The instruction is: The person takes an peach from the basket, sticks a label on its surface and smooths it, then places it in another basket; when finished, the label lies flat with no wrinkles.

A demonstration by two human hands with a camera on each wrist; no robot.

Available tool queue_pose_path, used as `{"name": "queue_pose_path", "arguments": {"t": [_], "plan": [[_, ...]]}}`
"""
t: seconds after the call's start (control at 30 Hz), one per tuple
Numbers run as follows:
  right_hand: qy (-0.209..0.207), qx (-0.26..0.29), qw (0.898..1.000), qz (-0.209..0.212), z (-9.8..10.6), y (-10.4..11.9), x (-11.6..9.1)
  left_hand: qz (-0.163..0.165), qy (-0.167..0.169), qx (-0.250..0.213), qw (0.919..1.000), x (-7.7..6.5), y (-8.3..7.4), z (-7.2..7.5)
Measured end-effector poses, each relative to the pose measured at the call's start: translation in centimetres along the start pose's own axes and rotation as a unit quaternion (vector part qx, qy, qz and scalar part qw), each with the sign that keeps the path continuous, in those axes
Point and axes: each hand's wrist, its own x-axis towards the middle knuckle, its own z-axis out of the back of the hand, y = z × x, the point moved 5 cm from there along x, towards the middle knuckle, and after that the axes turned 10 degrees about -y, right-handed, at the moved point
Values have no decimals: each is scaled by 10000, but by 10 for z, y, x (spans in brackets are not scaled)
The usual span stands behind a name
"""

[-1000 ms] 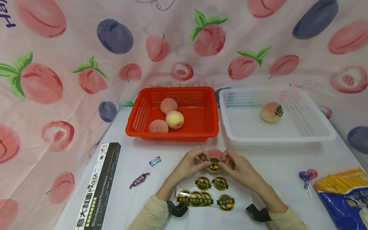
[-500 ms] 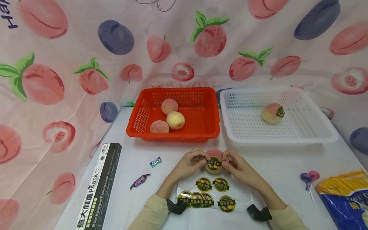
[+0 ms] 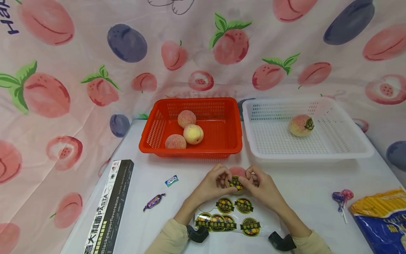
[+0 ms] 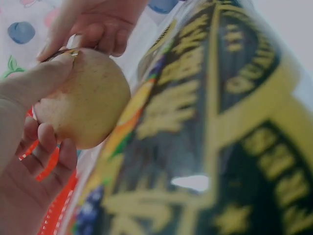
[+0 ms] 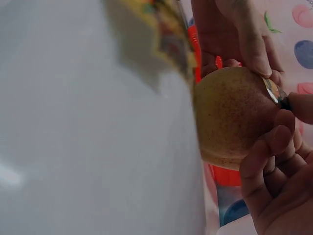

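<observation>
A red-and-yellow peach (image 3: 237,171) sits between both hands at the front of the table. On its near side is a round black-and-gold sticker (image 3: 235,182). The left hand (image 3: 211,183) holds the peach from the left, its thumb near the sticker's lower edge. From the right, the right hand (image 3: 265,187) holds it with curled fingers, the thumb pressing the sticker. In the right wrist view, the sticker (image 5: 274,92) lies between the two thumbs on the peach (image 5: 227,115). The left wrist view shows the peach (image 4: 95,105) with fingers beneath. A clear sheet (image 3: 272,220) bearing several similar stickers lies below the hands.
Behind the hands stand a red basket (image 3: 190,151) with three peaches and a white basket (image 3: 311,155) with one stickered peach (image 3: 300,125). Left are a pasta box (image 3: 109,208) and two wrapped candies (image 3: 154,202). Lollipops (image 3: 342,197) and a blue-yellow bag (image 3: 380,218) lie right.
The right thumb has moved left onto the sticker, and the left thumb has slid down to its lower edge. The sticker now sits more tilted on the peach. The baskets stay put.
</observation>
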Motion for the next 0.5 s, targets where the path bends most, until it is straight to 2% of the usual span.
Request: {"name": "queue_pose_path", "arguments": {"t": [0.2, 0.37, 0.5], "plan": [[-81, -67, 9994, -328, -6, -24, 4, 77, -208, 459, 9987, -2, 22, -10], [-411, -528, 9970, -400, -7, -27, 5, 43, -352, 811, 9961, -4, 19, -12], [-535, -587, 9964, -284, -5, -26, 7, -42, -341, 1008, 9943, -4, 17, -14]]}}
